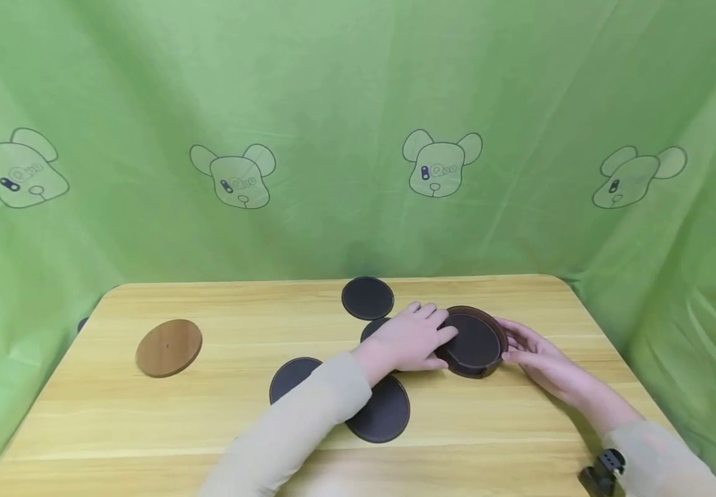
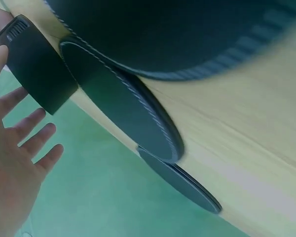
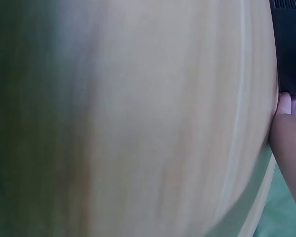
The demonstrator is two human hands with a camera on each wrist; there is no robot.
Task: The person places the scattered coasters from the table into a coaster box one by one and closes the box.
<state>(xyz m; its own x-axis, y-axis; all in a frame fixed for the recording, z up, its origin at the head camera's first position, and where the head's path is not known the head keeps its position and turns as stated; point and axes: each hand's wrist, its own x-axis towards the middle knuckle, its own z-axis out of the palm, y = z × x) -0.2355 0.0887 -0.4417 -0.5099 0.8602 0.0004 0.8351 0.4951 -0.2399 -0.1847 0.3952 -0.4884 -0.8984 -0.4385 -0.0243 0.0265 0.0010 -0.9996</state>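
Observation:
A round dark brown coaster holder (image 1: 487,320) with a black coaster (image 1: 472,342) inside stands on the right half of the table. My right hand (image 1: 547,362) grips its right side, thumb at the front and fingers along the wall behind. At the holder's left edge is my left hand (image 1: 409,339), its fingers reaching over the rim. The left wrist view shows that hand's fingers spread and mostly straight, thumb by the holder's top edge. Under and behind the left hand, another black coaster (image 1: 375,328) is partly covered.
More black stitched coasters lie flat: one at the back (image 1: 367,298), one under the left forearm (image 1: 379,411), and one left of it (image 1: 294,376). A round brown wooden disc (image 1: 168,348) is on the left of the wooden table (image 1: 146,428). A green curtain (image 1: 345,228) hangs behind.

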